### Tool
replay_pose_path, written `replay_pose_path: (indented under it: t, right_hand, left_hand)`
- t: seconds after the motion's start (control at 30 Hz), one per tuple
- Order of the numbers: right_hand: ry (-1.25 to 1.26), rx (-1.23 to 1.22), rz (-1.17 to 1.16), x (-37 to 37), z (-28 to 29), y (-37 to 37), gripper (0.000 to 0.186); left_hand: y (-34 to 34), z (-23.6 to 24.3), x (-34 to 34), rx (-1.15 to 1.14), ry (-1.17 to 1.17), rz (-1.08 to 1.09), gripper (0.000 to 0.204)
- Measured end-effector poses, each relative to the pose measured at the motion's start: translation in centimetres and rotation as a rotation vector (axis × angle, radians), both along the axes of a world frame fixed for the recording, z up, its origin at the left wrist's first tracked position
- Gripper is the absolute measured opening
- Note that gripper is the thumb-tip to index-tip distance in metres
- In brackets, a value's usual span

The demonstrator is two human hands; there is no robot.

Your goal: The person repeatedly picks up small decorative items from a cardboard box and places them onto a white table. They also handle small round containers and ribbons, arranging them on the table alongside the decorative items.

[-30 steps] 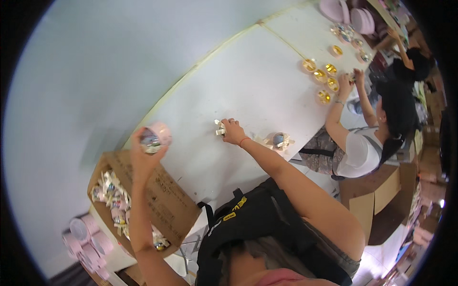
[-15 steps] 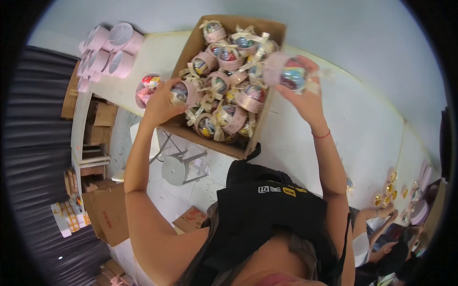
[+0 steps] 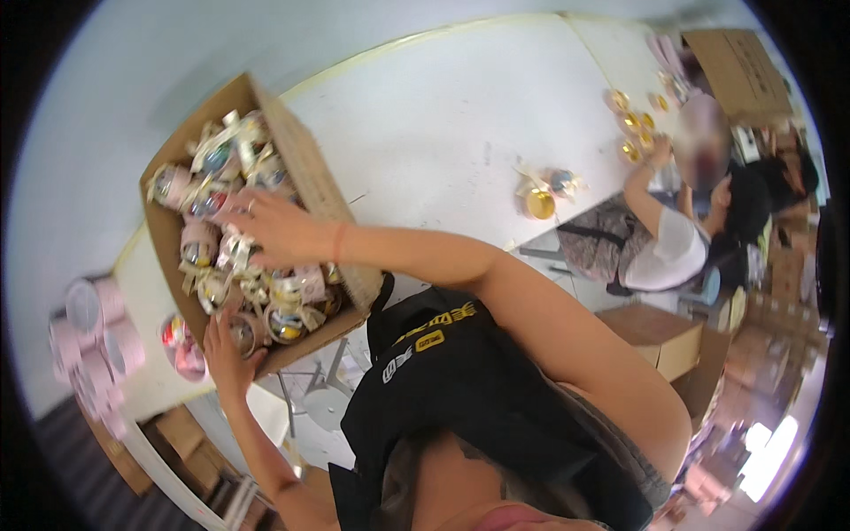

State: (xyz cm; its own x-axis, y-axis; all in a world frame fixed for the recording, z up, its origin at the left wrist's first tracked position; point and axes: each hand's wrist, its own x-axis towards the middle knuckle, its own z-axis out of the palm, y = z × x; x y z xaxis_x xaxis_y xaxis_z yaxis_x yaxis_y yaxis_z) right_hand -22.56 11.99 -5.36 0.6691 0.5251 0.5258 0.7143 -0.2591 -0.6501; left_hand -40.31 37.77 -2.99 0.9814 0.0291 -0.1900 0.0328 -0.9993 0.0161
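A pink-banded, clear-domed container sits in the near corner of an open cardboard box, with the left hand gripping it between thumb and fingers. The right hand reaches over similar ribboned containers filling the box; whether it grips one I cannot tell. The box stands on a white table, pink cylindrical boxes to its left and a gold-lined cup well to its right.
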Motion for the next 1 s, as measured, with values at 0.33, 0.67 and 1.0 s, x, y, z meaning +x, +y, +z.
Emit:
replay_pose_path:
  t: [0.33,0.67,1.0]
  right_hand:
    - [0.228,-0.241,-1.180,-9.6,-16.7,-39.2,0.062]
    - [0.704,-0.189,-1.268,-4.6,-30.3,-54.9,0.087]
    - [0.752,-0.048,-1.123,1.1,-27.1,-55.4,0.080]
  left_hand:
    - [-20.4,3.6,-2.8,-1.578,-0.063,-0.109,0.049]
    - [-45.0,-8.9,8.9,-1.351,0.559,-0.130,0.031]
    - [-60.0,-17.2,12.7,-1.085,0.368,-0.087,0.055]
